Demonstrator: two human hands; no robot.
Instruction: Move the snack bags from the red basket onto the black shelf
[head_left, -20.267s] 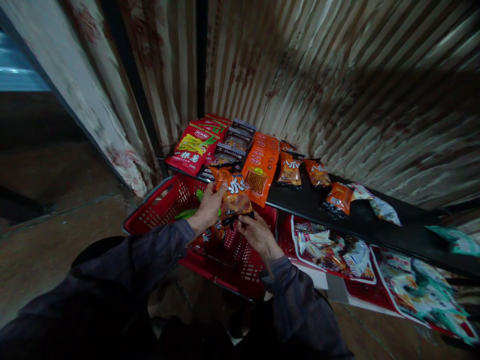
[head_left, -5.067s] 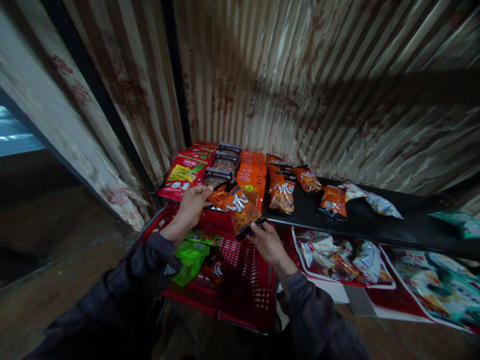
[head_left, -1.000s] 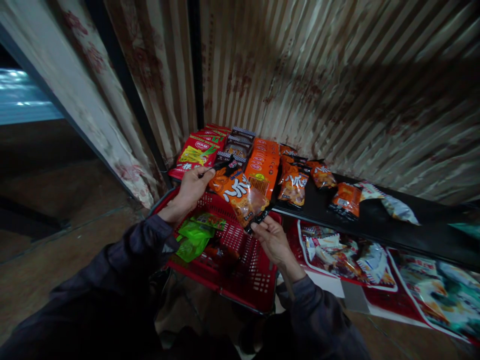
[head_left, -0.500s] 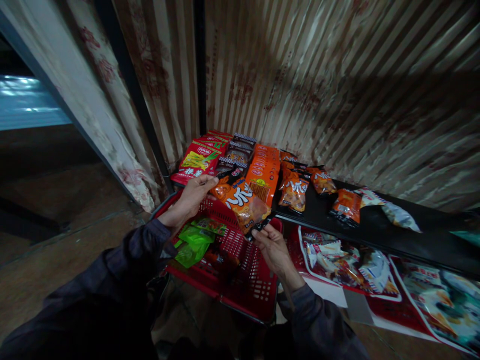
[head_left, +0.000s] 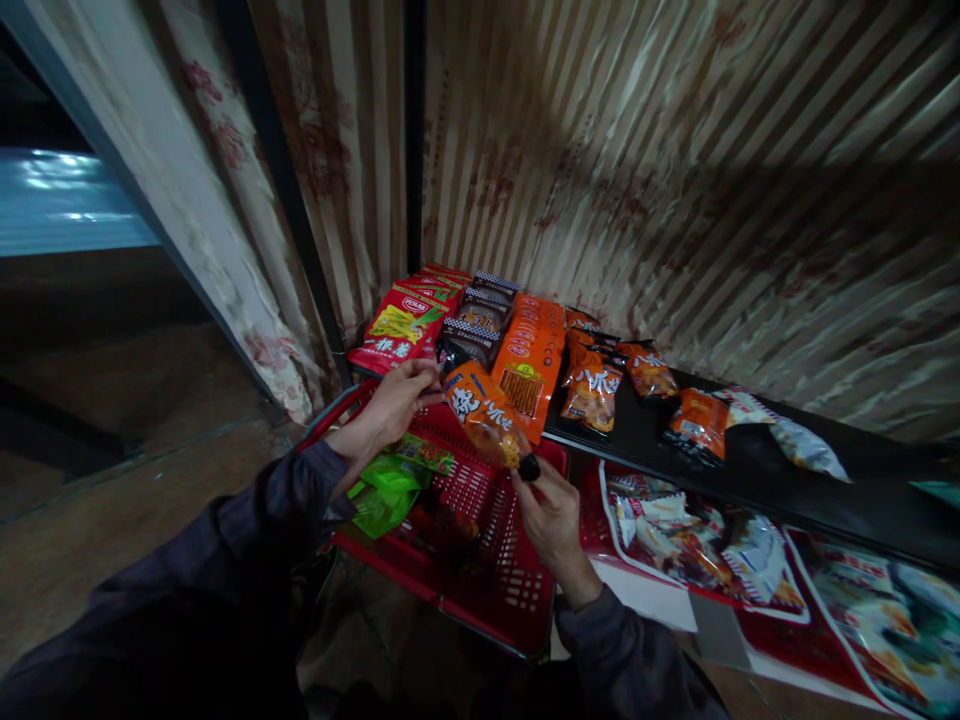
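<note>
An orange snack bag [head_left: 486, 418] with black ends and white lettering is stretched between my hands, above a red shopping basket [head_left: 517, 575]. My left hand [head_left: 394, 405] has its fingers closed at the bag's upper left end. At the lower right end, my right hand [head_left: 551, 505] pinches the black edge. The bag looks bunched and tilted, its front facing me. Inside the basket, below my left hand, lie a bright green bag [head_left: 388, 490] and a green printed packet [head_left: 424, 452]. Darker things deeper in the basket are hard to make out.
Along the black shelf [head_left: 780, 490] stand red snack packs [head_left: 405, 325], dark packs [head_left: 480, 320], orange stick-snack packs [head_left: 525, 370] and several loose orange bags [head_left: 590, 392]. Red bins of snacks [head_left: 690, 530] sit below its front edge. A striped curtain [head_left: 637, 180] hangs behind.
The orange bag has turned and gathered between my hands, showing less of its front. My right hand has shifted slightly right and down. The camera view has shifted a little.
</note>
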